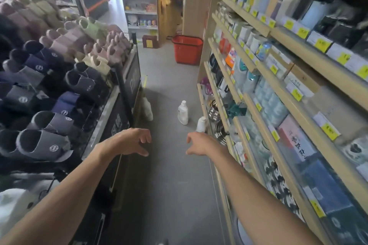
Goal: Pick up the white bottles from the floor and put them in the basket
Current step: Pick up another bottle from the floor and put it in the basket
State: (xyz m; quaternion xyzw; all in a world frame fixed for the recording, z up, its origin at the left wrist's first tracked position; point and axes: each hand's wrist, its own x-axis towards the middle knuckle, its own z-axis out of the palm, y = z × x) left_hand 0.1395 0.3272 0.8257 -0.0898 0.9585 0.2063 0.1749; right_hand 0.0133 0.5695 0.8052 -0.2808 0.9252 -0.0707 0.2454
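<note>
Daylight glares from the far doorway; aisle dim; edges blurred, shelves bowed.

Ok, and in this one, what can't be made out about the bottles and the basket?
Head view only.
Red basket: its near wall hides the inside; contents unknown.
White bottle by the shelf: base hidden behind the right hand.
Pale object by the slipper rack: shadowed and blurred; may or may not be a bottle.
Middle bottle: label too small to read.

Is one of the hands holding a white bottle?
No, the left hand and right hand are both empty; the white bottles stand on the floor.
</note>
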